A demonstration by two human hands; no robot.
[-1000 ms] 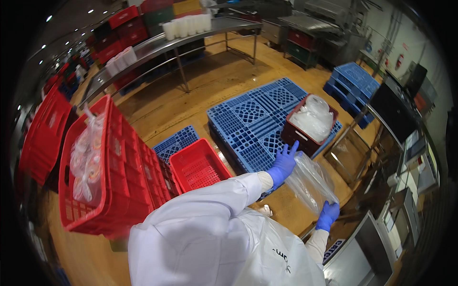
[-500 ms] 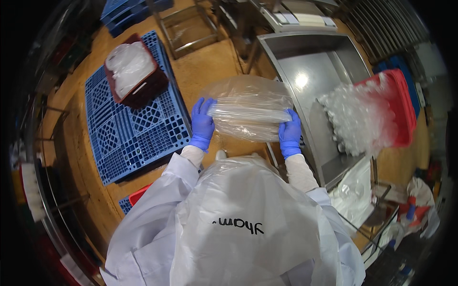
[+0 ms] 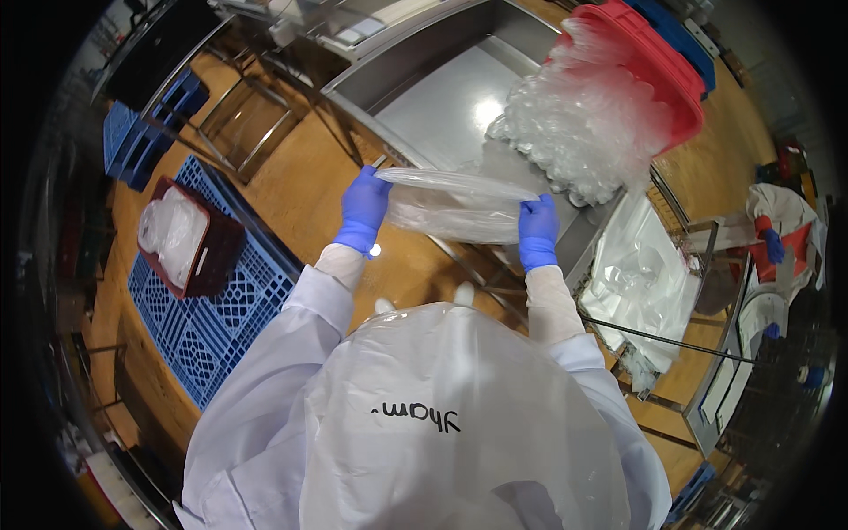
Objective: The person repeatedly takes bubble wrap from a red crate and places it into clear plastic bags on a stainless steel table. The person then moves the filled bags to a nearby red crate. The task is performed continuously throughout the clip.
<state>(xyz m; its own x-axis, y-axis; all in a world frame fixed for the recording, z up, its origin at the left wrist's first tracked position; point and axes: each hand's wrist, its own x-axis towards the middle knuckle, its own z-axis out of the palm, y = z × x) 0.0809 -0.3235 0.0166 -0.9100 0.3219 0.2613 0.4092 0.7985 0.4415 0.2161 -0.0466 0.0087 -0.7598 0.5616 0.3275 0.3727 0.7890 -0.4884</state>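
A clear plastic bag (image 3: pixel 455 212), gathered into folds along its upper edge, is stretched between my two gloved hands. My left hand (image 3: pixel 362 210), in a blue glove, grips its left end with the fingers closed. At the opposite end my right hand (image 3: pixel 538 231), gloved the same, is closed around the folded edge. The bag hangs in front of the near side of a steel trough (image 3: pixel 424 115). Beyond my right hand, a heap of clear, wrinkled plastic (image 3: pixel 583 119) spills from a tilted red tub (image 3: pixel 667 84) into the trough.
Left on the floor, a blue pallet (image 3: pixel 190 327) bears a dark red crate (image 3: pixel 212 256) with white plastic inside. White plastic sheets (image 3: pixel 640 274) lie right of my right hand. Another person's gloved hand (image 3: pixel 774 246) shows at far right. A metal-framed stand (image 3: pixel 247 132) is at upper left.
My view has turned to the right, bringing the trough and red tub nearer the middle. The bag, spread wide and puffed before, is now pulled into a narrower band between my hands.
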